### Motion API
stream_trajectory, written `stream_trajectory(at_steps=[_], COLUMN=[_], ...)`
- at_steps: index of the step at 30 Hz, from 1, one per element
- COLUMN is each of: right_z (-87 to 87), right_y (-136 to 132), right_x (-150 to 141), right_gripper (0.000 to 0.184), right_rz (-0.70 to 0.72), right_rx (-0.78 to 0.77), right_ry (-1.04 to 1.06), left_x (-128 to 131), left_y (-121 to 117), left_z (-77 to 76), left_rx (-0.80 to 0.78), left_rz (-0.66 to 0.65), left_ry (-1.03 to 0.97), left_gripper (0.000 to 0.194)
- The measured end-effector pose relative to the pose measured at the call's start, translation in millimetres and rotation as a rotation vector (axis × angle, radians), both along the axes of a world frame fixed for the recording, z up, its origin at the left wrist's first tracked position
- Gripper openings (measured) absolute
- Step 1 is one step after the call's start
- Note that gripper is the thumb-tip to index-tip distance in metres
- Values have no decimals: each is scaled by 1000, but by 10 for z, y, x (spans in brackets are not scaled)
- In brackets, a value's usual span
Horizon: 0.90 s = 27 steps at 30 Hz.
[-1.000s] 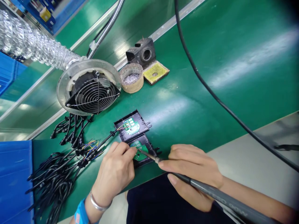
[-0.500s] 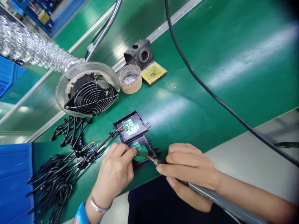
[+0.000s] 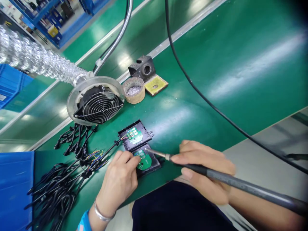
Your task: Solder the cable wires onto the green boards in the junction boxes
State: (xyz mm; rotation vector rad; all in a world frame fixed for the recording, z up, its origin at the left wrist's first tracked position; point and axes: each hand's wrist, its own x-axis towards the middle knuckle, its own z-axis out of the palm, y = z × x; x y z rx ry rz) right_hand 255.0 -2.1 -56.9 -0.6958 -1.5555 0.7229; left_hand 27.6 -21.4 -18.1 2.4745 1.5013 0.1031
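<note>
My right hand [image 3: 205, 170] grips a soldering iron [image 3: 223, 179], its metal tip raised over the nearer black plastic case [image 3: 155, 164], close to the top of the green circuit board [image 3: 146, 163] inside. My left hand [image 3: 121, 176] is closed in a pinch at that board's left edge. A thin wire seems to be between its fingertips, mostly hidden by the fingers. Just beyond lies a second black case [image 3: 144, 131] with another circuit board [image 3: 136, 138]. Coloured wires run onto that board from a black cable [image 3: 111, 147].
Black cables [image 3: 60, 189] with bare coloured ends lie at left, beside a blue bin [image 3: 15, 186]. A fume extractor fan [image 3: 103, 109] on a foil duct stands behind. Further back are a solder pot [image 3: 134, 93], an iron holder [image 3: 144, 69] and a yellow sponge [image 3: 157, 85]. A black cord [image 3: 204, 99] crosses the right.
The soldering iron's tip has lifted off the nearer board's left edge and moved up and slightly right, with my right hand drawing back rightward. My left hand stays in place. The view has shifted slightly.
</note>
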Motion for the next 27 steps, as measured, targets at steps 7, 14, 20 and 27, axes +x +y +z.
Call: stream_trajectory(at_steps=[7, 14, 20, 27], right_z=[176, 42, -83, -170], right_y=[1069, 1063, -15, 198], right_x=[70, 8, -194, -164], right_gripper=[26, 27, 23, 27], right_rz=[-349, -165, -63, -48], right_rx=[314, 69, -16, -164], right_ry=[-240, -354, -416, -478], left_x=[16, -65, -420, -304], left_y=[-7, -90, -206, -147], left_z=[-17, 112, 88, 299], left_rx=[-7, 40, 115, 143], left_rz=[20, 53, 149, 136], left_ry=[46, -28, 130, 281], left_gripper=[29, 32, 101, 48])
